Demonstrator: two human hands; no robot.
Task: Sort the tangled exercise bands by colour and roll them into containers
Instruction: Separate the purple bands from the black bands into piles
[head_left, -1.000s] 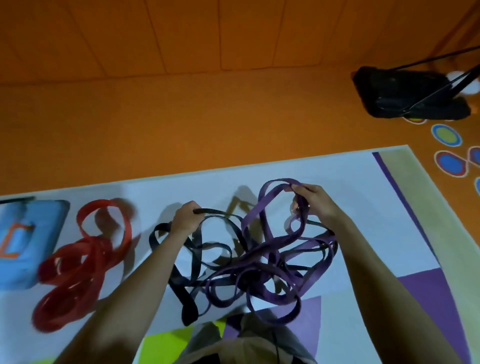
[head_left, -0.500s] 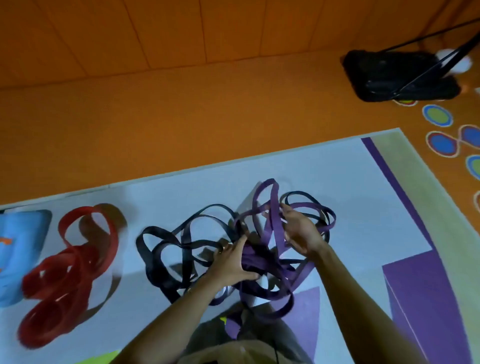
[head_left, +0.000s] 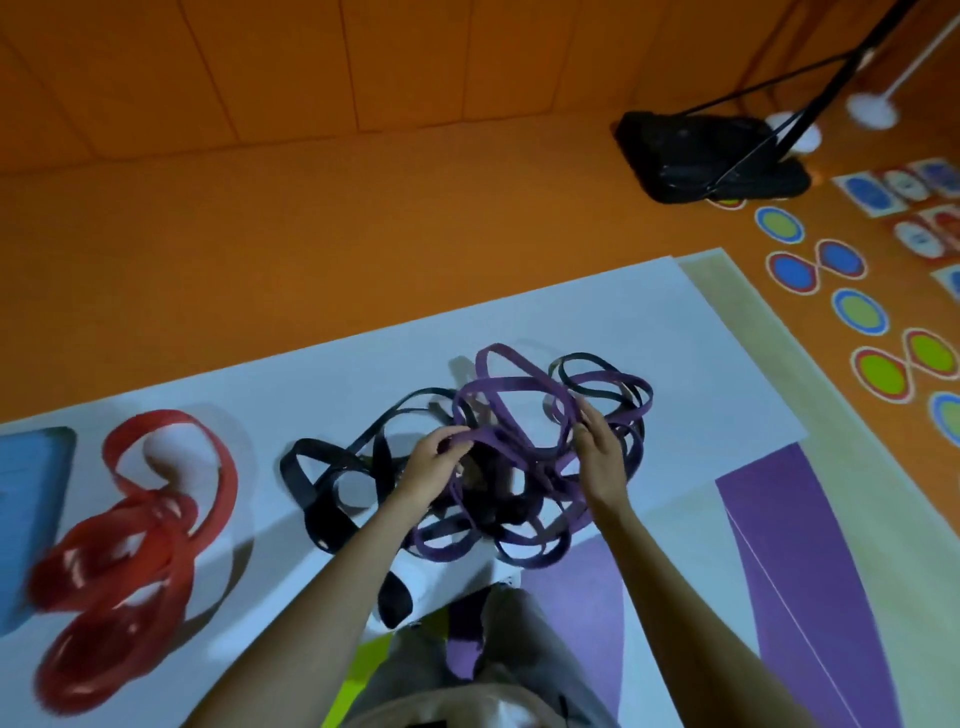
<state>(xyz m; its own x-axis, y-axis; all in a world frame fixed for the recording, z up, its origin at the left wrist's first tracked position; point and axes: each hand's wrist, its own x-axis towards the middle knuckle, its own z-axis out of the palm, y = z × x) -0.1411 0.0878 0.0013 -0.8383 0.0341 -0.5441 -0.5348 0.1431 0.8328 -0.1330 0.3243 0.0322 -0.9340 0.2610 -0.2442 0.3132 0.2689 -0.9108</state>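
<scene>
1. While working at the knot: both hands clamped on the purple bands (head_left: 514, 384), the left hand (head_left: 431, 467) pinching one strand, the right hand (head_left: 600, 462) curled round another, held a little apart so as to spread a loop open.
2. Raised off the mat (head_left: 623, 312) rather than left flat, probably to show where the black bands (head_left: 311, 483) thread through.
3. Lying at the middle of the mat, toward its near edge: that purple-and-black tangle, not yet parted.
4. Set apart toward the left edge: the red bands (head_left: 171, 561), free of the knot, heaped loosely, not rolled.
5. Waiting at the far left edge, beside the red heap: a blue container (head_left: 31, 493), cut off by the frame, likely kept close for the rolling stage.
6. Judged early to midway: one colour out, two to separate, nothing rolled.
7. Off the mat, beyond its far right corner: a black stand base (head_left: 711, 161) on the orange floor (head_left: 311, 234), no part of the job.
</scene>
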